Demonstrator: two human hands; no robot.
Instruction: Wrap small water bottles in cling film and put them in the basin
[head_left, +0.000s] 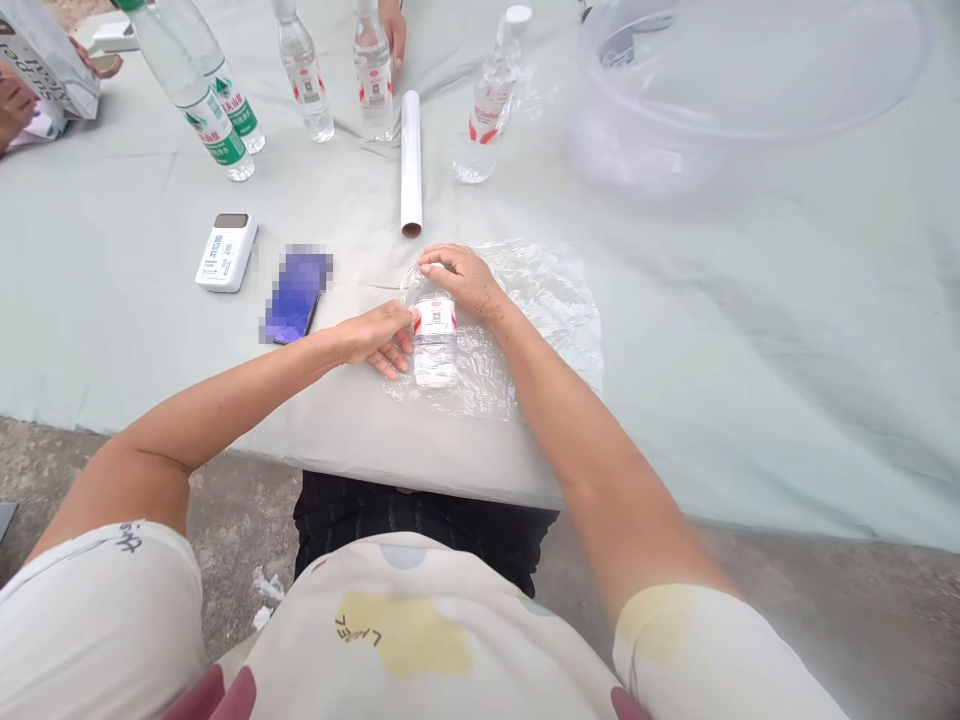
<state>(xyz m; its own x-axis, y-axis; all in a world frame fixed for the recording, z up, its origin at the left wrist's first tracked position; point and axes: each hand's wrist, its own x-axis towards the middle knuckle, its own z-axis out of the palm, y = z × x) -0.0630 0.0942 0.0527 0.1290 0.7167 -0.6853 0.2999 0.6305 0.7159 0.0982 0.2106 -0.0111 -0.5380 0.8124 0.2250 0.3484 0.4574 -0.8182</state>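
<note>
A small clear water bottle (pixel 435 362) with a red-and-white label lies on a sheet of clear plastic film (pixel 555 325) spread over the table. The film stretches out to the bottle's right. From the left, my left hand (pixel 375 335) has its thumb and forefinger pinched at the film's edge beside the label; its other fingers hang loosely apart. My right hand (pixel 469 282) curls over the bottle's top end, hiding most of the cap and neck. Just beyond the bottle lies a white roll of film (pixel 411 165).
To the left are a phone (pixel 296 295) and a white power bank (pixel 226 255). Several water bottles stand farther back, one (pixel 486 125) behind the roll. A large clear tub (pixel 652 150) sits at the back right. Other people's hands (pixel 394 35) show at the far side.
</note>
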